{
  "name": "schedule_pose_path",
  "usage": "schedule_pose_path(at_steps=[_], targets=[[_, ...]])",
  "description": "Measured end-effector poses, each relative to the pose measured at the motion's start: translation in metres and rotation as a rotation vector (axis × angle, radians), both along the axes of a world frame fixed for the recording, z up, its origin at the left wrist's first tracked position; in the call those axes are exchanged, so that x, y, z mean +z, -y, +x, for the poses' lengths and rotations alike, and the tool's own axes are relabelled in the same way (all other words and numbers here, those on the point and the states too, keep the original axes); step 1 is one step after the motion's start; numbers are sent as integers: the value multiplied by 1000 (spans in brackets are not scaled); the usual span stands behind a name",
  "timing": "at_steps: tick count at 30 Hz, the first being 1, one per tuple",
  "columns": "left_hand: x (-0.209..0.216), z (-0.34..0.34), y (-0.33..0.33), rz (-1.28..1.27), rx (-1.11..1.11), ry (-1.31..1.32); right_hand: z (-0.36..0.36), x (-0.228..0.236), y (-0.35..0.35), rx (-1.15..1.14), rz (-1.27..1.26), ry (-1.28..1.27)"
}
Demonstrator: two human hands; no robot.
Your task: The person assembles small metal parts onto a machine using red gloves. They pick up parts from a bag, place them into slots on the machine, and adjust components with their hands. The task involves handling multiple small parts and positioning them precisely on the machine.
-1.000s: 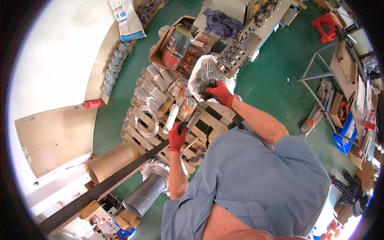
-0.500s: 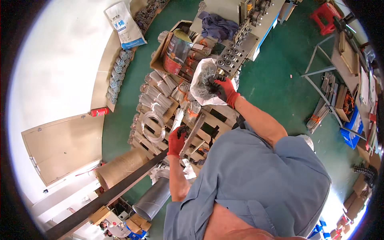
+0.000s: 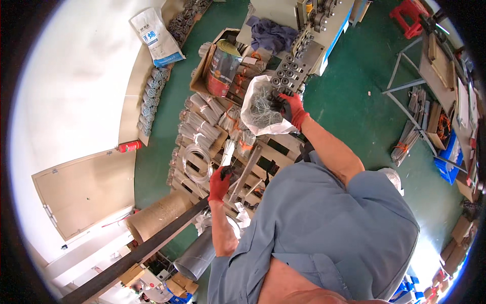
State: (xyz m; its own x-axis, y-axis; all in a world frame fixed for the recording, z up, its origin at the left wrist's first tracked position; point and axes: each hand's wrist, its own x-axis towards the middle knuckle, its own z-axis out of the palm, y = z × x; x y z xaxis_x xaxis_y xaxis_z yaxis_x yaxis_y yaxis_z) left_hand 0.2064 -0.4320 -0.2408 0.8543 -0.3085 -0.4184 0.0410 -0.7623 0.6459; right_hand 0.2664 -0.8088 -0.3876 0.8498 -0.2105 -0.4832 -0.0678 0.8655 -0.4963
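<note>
A white sack [image 3: 247,112] with its mouth spread wide holds a tangle of thin wire pieces [image 3: 263,107]. Over the sack's right side, my right hand [image 3: 290,108], in a red glove with black fingers, is closed with its fingers curled at the edge of the wire. What it grips, if anything, is hidden. My left hand [image 3: 220,183], gloved alike, is closed beside the lower end of a pale, slim bundle [image 3: 228,151]. Whether it holds that bundle cannot be made out. A clear coil [image 3: 188,171] lies left of this hand.
Tied rod bundles [image 3: 200,124] lie on a wooden pallet [image 3: 271,152]. Beyond the sack stands a machine with rollers [image 3: 287,73]. A long dark beam [image 3: 147,248] slants in from the lower left, near a brown drum [image 3: 162,215] and a grey cylinder [image 3: 195,258]. A workbench [image 3: 430,66] is at right.
My right hand has drawn back rightward from the middle of the wire tangle toward the sack's edge, uncovering more wire. My left hand has shifted slightly. The whole view has turned a little.
</note>
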Motion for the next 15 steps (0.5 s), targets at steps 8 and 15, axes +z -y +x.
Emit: schedule_pose_path(at_steps=[8, 15], targets=[[-18, -8, -20, -61, -27, 105, -3, -26, -6, -38, 18, 13], [-14, -7, -30, 9, -48, 47, -5, -31, -22, -111, 312, -36]])
